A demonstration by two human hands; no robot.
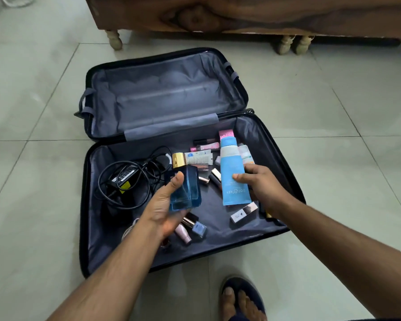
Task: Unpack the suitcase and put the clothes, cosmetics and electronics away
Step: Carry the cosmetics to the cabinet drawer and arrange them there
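A black suitcase lies open on the tiled floor, its far half empty. My left hand grips a blue glass perfume bottle with a gold cap, raised over the near half. My right hand holds a light blue tube by its lower part. In the near half lie a black power adapter with its cable, a pink box, several small tubes and lipsticks, a white and rose-gold box and nail polish bottles.
A wooden piece of furniture on short turned legs stands just beyond the suitcase. Pale floor tiles surround it. My foot in a dark blue sandal is at the bottom edge.
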